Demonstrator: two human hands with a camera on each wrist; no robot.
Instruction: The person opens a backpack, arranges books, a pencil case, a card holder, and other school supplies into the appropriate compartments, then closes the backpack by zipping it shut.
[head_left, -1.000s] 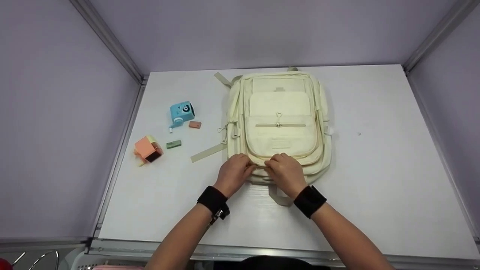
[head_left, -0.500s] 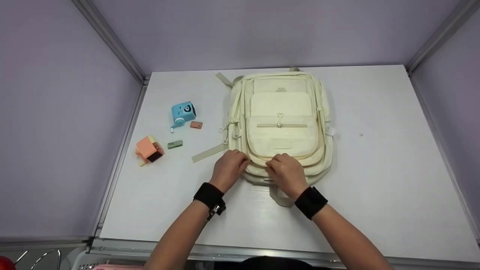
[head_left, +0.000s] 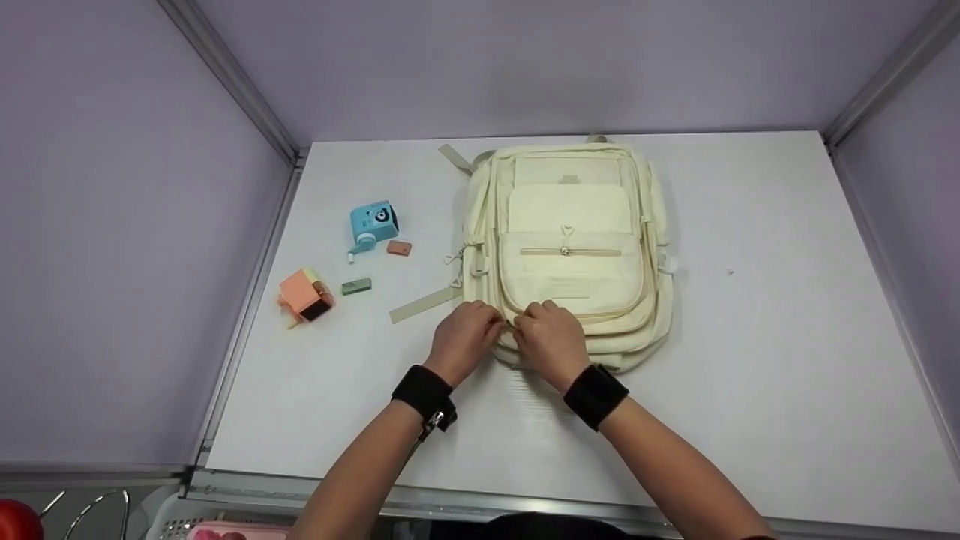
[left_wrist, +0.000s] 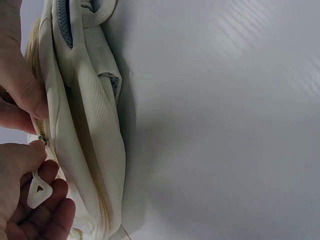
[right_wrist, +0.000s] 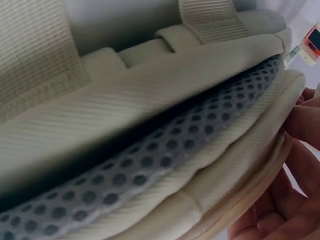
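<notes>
A cream backpack (head_left: 576,270) lies front side up on the white table. My left hand (head_left: 463,339) pinches a zipper pull (left_wrist: 40,192) at the bag's lower left corner; its pale triangular tab hangs by the curled fingers in the left wrist view. Close beside it, my right hand (head_left: 551,341) pinches the zippered edge, with the fabric between thumb and fingers. The zipper slider (left_wrist: 42,138) sits between the two hands. In the right wrist view, my right hand (right_wrist: 295,190) is partly cut off, and a grey mesh panel (right_wrist: 145,170) shows along the bag's underside.
Left of the bag lie a blue crank sharpener-like box (head_left: 375,221), an orange box of similar shape (head_left: 302,291), a small reddish block (head_left: 399,247) and a green one (head_left: 356,286). A loose strap (head_left: 424,306) sticks out leftward. Below the table edge stands a white basket (head_left: 176,525).
My left hand went leftward along the zipper edge, then slightly back. My right hand has shifted left, close to the left one. The backpack stays in place on the table.
</notes>
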